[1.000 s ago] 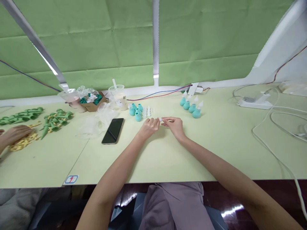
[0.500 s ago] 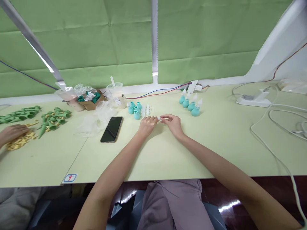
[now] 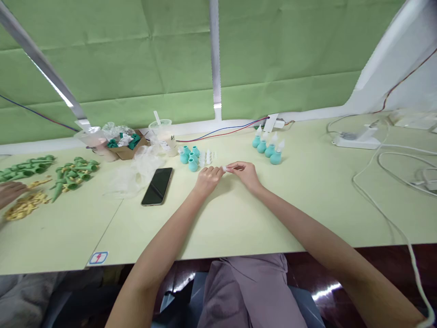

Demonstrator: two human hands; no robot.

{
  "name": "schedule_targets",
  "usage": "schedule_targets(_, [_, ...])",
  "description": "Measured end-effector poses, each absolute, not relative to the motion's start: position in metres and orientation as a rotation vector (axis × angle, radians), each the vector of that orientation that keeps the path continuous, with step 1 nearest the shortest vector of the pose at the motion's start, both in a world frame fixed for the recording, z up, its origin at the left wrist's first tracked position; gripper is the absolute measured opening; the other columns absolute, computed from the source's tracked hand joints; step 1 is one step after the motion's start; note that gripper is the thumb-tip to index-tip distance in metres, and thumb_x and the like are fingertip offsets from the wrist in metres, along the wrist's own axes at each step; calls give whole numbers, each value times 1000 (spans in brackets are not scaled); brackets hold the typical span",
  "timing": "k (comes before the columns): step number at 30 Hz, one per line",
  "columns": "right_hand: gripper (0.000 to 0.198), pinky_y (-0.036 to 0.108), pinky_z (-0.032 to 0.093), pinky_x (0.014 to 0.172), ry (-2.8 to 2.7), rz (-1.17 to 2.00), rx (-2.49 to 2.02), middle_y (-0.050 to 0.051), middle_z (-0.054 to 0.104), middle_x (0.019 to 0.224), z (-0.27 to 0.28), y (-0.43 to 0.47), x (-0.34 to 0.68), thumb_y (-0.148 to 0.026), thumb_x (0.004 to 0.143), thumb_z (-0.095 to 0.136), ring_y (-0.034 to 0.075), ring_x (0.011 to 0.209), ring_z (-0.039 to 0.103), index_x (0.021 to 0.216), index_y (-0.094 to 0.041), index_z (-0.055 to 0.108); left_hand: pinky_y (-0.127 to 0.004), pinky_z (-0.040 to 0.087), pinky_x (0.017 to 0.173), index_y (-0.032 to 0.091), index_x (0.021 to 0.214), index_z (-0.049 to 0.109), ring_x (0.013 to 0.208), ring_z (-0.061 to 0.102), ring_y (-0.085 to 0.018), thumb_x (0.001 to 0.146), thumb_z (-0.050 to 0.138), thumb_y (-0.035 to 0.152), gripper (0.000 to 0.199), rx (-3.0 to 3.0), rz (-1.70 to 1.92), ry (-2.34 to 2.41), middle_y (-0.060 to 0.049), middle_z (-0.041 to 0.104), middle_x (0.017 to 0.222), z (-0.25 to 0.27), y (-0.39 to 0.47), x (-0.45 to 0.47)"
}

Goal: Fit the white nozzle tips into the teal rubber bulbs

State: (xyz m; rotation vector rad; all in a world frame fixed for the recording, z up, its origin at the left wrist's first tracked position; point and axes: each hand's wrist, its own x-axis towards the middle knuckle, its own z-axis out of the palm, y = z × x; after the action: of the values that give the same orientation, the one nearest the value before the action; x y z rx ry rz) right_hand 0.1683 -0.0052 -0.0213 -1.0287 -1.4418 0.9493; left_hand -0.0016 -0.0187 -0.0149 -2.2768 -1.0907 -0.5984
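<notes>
My left hand (image 3: 208,179) is closed in front of me, just above the table. Fingertips of my right hand (image 3: 244,174) pinch from the other side, and a small white plastic piece (image 3: 224,169) shows between both hands. Its exact shape is mostly hidden by the fingers. Beyond my left hand stand several teal squeeze bulbs (image 3: 193,165), most with open necks. Beside them are small white plastic nozzle parts (image 3: 208,157) in rows. To the right and farther back, several teal bulbs with pointed white tips (image 3: 275,157) stand in a slanting row.
Left of my arm lie a phone (image 3: 157,187) and a crumpled clear bag (image 3: 131,175). Behind them are a drink cup (image 3: 165,141) and a cardboard box (image 3: 131,151). Another person's hand (image 3: 12,191) is near yellow pieces (image 3: 27,207). A power strip (image 3: 357,141) with white cables lies right.
My hands stay together on the white piece with hardly any movement. The view has shifted slightly. The other person's hand at far left has drawn back from the yellow pieces.
</notes>
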Motion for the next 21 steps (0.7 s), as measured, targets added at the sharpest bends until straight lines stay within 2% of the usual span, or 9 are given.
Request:
schedule_targets(5, [21,28,48,68,-1625,1087,-947,3,69,74,-17,6,188,-33,57,77,16,70,63,69,-18,69,-29,24,50,16,84,59,54,51,-12,93,39,22,22,-2245,-609,-860,-1,53,57,-15,-20,-1])
schedule_targets(11, [24,30,47,73,-1515,1182,-873,3,68,75,-20,7,189,-35,51,79,16,72,61,62,-17,67,-27,26,51,16,79,60,53,51,-10,93,39,30,29,-2213,-723,-855,0,54,56,-19,-18,-1])
schedule_targets(16, [27,30,46,68,-1504,1238,-914,3,68,72,-21,6,188,-40,56,77,15,67,59,70,-18,68,-26,28,52,16,80,63,53,52,-10,93,39,33,32,-2240,-786,-863,-1,57,58,-23,-15,-2])
schedule_targets(21, [21,28,46,71,-1614,1062,-860,4,68,85,-19,2,185,-38,63,72,16,76,61,73,-19,68,-25,30,52,16,75,65,53,52,-9,93,38,34,37,-2325,-848,-991,-2,58,57,-25,-13,-4])
